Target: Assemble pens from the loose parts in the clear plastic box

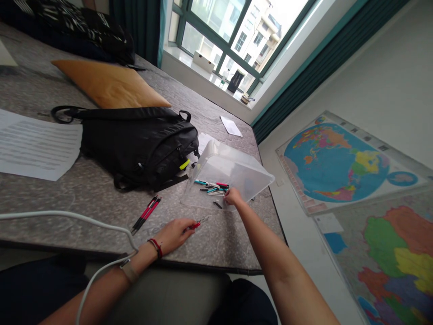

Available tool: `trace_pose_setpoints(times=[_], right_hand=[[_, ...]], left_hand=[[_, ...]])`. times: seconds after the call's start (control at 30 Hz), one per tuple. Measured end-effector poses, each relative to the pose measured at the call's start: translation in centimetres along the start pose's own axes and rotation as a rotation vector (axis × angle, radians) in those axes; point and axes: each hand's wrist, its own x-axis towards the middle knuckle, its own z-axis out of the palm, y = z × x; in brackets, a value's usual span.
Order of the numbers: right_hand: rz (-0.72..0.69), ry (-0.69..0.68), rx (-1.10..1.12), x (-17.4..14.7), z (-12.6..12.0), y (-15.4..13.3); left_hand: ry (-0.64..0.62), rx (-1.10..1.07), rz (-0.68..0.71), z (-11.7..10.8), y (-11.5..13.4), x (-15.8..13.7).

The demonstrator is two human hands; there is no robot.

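My left hand (pixel 177 232) nearest, low over mattress (pixel 108 196), fingers pinched on small red piece (pixel 195 225). Red-and-black pens (pixel 147 214) lie side by side, left of it. My right hand (pixel 232 197) inside clear plastic bin (pixel 237 159), fingertips at loose pens (pixel 211 185); cannot tell whether closed on one. Black backpack (pixel 138 146) just left of bin, yellow-brown envelope (pixel 115 85) behind it. Farther off, window (pixel 226 45).
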Motion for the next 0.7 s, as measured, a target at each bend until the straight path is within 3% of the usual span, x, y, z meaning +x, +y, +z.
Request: trace_pose_setpoints(times=[0.23,0.7], right_hand=[[0.019,-0.028,0.036,-0.8,0.6,-0.1],[-0.061,0.18,0.005,-0.7,0.5,1.4]], left_hand=[[-0.006,-0.011,-0.011,-0.1,0.2,-0.1],[-0.005,-0.02,-0.016,-0.2,0.2,-0.1]])
